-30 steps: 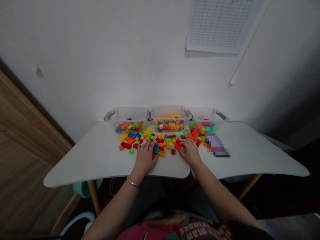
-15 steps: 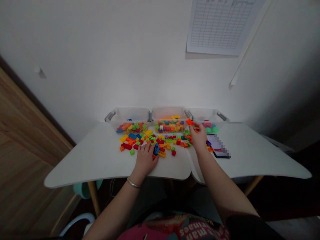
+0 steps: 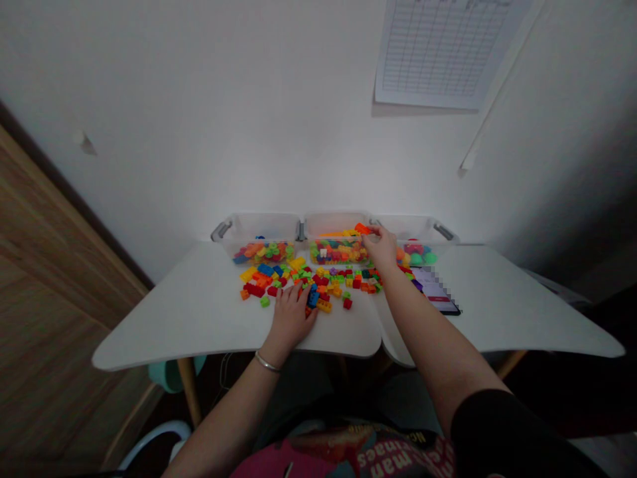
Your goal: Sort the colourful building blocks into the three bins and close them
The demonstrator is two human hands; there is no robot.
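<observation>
My right hand [image 3: 382, 248] is over the front right corner of the middle clear bin [image 3: 338, 224]. Its fingertips pinch an orange building block [image 3: 361, 229], held at the height of the bin's rim above the blocks inside. My left hand [image 3: 292, 311] rests on the table at the near edge of a spread of loose blocks [image 3: 322, 281], fingers stretched out and apart. Between its thumb and forefinger lies a blue block [image 3: 312, 297], beside a yellow-orange block [image 3: 324, 307]. Whether the left fingers touch the blue block is hard to make out.
A left clear bin [image 3: 263, 226] holds mixed blocks; a right clear bin [image 3: 413, 226] holds round green and red pieces. A phone [image 3: 440, 292] lies right of the blocks. Two white tables [image 3: 174, 318] meet under my right arm. Behind the bins rises a wall with a printed sheet [image 3: 438, 60].
My right hand has moved left and away from me with the orange block, from in front of the bins to over the middle bin. My left hand stays in place.
</observation>
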